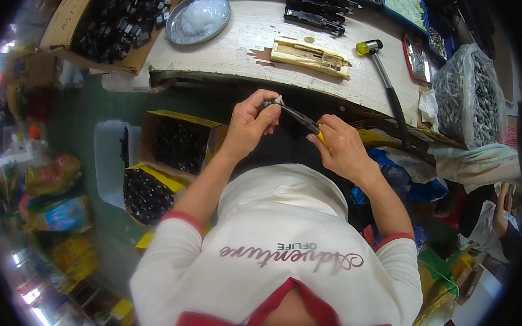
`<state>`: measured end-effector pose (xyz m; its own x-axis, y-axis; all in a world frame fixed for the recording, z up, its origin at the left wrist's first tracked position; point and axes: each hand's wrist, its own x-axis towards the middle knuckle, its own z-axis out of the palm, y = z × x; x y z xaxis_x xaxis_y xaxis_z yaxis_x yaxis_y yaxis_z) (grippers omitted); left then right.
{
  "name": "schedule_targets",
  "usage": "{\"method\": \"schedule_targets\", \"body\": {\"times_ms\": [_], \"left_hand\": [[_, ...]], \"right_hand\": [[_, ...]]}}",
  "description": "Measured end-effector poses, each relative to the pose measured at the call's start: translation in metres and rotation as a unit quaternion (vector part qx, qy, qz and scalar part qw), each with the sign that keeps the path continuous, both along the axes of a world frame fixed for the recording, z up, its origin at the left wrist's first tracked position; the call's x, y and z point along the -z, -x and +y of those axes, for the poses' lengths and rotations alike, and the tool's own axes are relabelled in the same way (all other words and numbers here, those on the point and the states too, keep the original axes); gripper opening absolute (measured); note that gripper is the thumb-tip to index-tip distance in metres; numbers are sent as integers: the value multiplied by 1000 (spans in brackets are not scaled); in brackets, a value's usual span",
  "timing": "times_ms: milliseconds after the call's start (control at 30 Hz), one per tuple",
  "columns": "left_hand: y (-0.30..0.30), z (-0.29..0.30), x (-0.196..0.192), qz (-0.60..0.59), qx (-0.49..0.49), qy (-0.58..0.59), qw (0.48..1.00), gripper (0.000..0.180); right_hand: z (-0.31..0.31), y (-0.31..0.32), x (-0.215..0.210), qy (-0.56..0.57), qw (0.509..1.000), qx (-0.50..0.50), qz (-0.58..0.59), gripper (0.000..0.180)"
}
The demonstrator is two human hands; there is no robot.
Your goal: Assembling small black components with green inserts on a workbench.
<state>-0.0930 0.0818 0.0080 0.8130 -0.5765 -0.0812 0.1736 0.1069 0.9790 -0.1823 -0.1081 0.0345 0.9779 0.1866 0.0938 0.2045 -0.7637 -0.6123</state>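
My right hand [341, 146] is closed round the yellow handles of a pair of long-nosed pliers [298, 115]. Their slim metal jaws point left and reach the fingertips of my left hand [248, 123]. Between that thumb and forefinger I pinch a small dark piece with a whitish end [278, 100]; its exact kind is too small to make out. Both hands are in the air just in front of the workbench [208, 60], above my lap. On the bench beyond them lies a pale wooden fixture [310, 58] with a slot along it.
A hammer [385, 77] with a yellow face lies at right, beside a bag of grey parts [476, 95]. At the back are a round metal dish [177, 20], a carton of black parts [65, 23] and long black pieces [315, 12]. More black parts fill boxes [213, 148] at lower left.
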Motion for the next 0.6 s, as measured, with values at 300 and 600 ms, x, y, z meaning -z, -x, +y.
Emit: {"method": "schedule_targets", "body": {"times_ms": [300, 600], "left_hand": [[-1, 2, -7, -43, 20, -1, 999, 16], [4, -3, -11, -210, -41, -104, 971, 18]], "right_hand": [[-5, -7, -5, -27, 999, -16, -29, 24], [-3, -8, -3, -32, 999, -19, -21, 24]]}}
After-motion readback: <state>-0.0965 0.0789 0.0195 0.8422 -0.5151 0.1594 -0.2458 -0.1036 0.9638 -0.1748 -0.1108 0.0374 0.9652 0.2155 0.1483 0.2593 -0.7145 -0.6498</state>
